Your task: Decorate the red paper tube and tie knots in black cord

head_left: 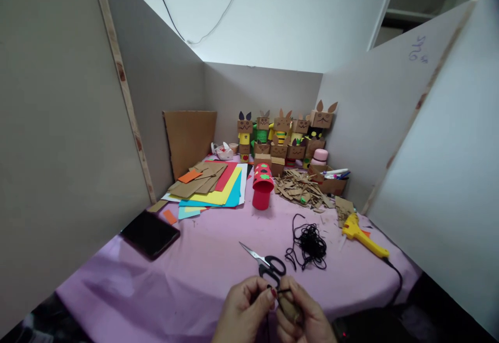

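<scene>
At the bottom edge of the view, my left hand (244,312) pinches a thin black string (284,291). My right hand (304,314) is closed round a small brown cardboard roll (289,307) and touches the same string. Both hands meet just in front of the black-handled scissors (267,264), which lie on the pink tablecloth (195,275). A loose tangle of black string (310,243) lies a little beyond the scissors to the right.
A red paper cup (262,187) stands mid-table. Coloured paper and cardboard pieces (212,183) lie left, cardboard scraps (300,188) right. A yellow glue gun (362,235) lies at right, a dark tablet (150,234) at left. Cardboard animal figures (284,135) line the back. White partition walls enclose the table.
</scene>
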`<state>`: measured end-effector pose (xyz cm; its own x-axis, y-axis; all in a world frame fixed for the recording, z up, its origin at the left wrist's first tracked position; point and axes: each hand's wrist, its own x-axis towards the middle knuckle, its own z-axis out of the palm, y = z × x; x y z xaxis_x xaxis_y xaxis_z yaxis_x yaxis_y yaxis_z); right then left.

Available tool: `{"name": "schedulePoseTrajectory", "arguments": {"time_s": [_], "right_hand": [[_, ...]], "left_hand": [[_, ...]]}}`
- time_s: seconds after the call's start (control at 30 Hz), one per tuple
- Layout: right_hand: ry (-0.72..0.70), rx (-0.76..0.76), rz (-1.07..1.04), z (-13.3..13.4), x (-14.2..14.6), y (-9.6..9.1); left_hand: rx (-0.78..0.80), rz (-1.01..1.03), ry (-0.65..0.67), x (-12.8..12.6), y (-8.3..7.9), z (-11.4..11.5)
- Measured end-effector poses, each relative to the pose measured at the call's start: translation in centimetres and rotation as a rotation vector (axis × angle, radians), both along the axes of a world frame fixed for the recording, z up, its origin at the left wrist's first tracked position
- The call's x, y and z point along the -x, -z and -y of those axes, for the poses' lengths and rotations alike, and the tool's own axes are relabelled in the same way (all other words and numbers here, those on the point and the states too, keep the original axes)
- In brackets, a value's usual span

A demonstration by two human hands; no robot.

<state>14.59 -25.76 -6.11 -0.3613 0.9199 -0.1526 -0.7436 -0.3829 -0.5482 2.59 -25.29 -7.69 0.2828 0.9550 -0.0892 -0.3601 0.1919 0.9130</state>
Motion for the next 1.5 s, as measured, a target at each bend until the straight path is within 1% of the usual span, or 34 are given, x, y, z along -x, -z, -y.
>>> {"name": "schedulePoseTrajectory", "arguments": {"time_s": [0.13, 0.27, 0.4, 0.5, 0.57, 0.67, 0.73, 0.8, 0.87, 0.93, 1.0, 1.1, 1.17, 1.27, 1.37, 1.5], "right_hand": [[-0.075, -0.035, 0.111, 0.2, -0.7, 0.1], [-0.094, -0.067, 0.125, 0.0, -1.1, 0.7], [-0.074, -0.058, 0.109, -0.1, -0.8, 1.1], [-0.057, -0.022, 0.094, 0.1, -0.6, 0.8], [-0.046, 0.006, 0.088, 0.2, -0.6, 0.6], [-0.047, 0.027, 0.084, 0.2, -0.7, 0.4], [-0.053, 0.028, 0.077, 0.2, -0.8, 0.3], [-0.050, 0.021, 0.072, 0.2, -0.8, 0.2], [-0.061, 0.009, 0.079, 0.3, -0.7, 0.1], [-0.083, -0.008, 0.081, 0.3, -0.8, 0.0], [-0.108, -0.031, 0.079, 0.3, -0.9, -0.1], [-0.128, -0.043, 0.070, 0.3, -1.1, -0.1], [-0.140, -0.025, 0.052, 0.4, -1.1, -0.2], [-0.122, 0.020, 0.004, 0.6, -0.9, -0.2], [-0.095, 0.075, -0.019, 0.8, -0.6, -0.4], [-0.048, 0.151, -0.009, 1.2, -0.4, -0.7]], "left_hand": [[-0.053, -0.080, -0.042, 0.3, -0.6, 0.3], [-0.055, -0.093, -0.045, 0.4, -0.8, 0.5], [0.003, -0.021, -0.011, 0.1, -0.1, 0.2], [0.054, 0.092, 0.027, -0.2, 0.3, 0.0], [0.100, 0.170, 0.065, -0.3, 0.1, 0.1], [0.146, 0.211, 0.098, -0.3, -1.1, 0.6], [0.142, 0.186, 0.081, -0.1, -2.1, 0.9], [0.117, 0.127, 0.058, 0.0, -2.7, 1.0], [0.063, 0.023, 0.049, 0.2, -2.7, 0.9], [-0.002, -0.082, 0.038, 0.2, -2.5, 0.7], [-0.047, -0.137, 0.039, 0.3, -2.2, 0.6], [-0.085, -0.132, 0.102, 0.4, -2.2, 0.8], [-0.069, -0.095, 0.168, 0.5, -2.5, 1.0], [-0.026, -0.038, 0.248, 0.6, -2.9, 1.2], [-0.023, -0.006, 0.291, 0.8, -2.7, 1.3], [-0.017, 0.002, 0.305, 0.9, -2.4, 1.3]]}}
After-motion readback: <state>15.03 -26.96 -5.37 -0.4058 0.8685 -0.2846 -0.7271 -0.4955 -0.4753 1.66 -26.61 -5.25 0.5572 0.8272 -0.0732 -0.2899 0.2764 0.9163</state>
